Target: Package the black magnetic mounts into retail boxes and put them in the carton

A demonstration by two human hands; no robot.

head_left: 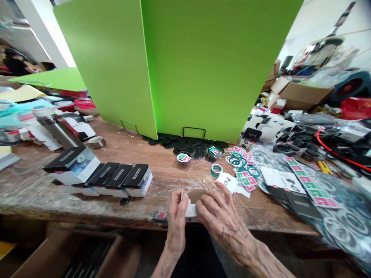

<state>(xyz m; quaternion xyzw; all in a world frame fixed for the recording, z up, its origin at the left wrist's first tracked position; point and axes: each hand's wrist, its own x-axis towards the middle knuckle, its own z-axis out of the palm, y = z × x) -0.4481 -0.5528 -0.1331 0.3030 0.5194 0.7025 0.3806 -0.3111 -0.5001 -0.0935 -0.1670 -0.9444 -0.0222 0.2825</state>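
Note:
At the table's front edge, a small cardboard box (191,211) with its brown inside showing stands between my two hands. My left hand (177,216) grips its left side, thumb and fingers pinched on the wall. Curled fingers of my right hand (216,210) press on the right side and cover much of the box. What lies inside is hidden. Just beyond the right hand are a white printed card (227,181) and teal-and-white rings (216,170). A clear-wrapped round piece with a green and pink label (183,158) lies farther back.
Black-and-white printed boxes (137,180) stand in a row on the left, one larger box (74,164) on top. Black discs (188,148) lie along the foot of the green panels (203,69). A steel flask (59,129) leans at left; plastic-bagged rings (342,231) cover the right side.

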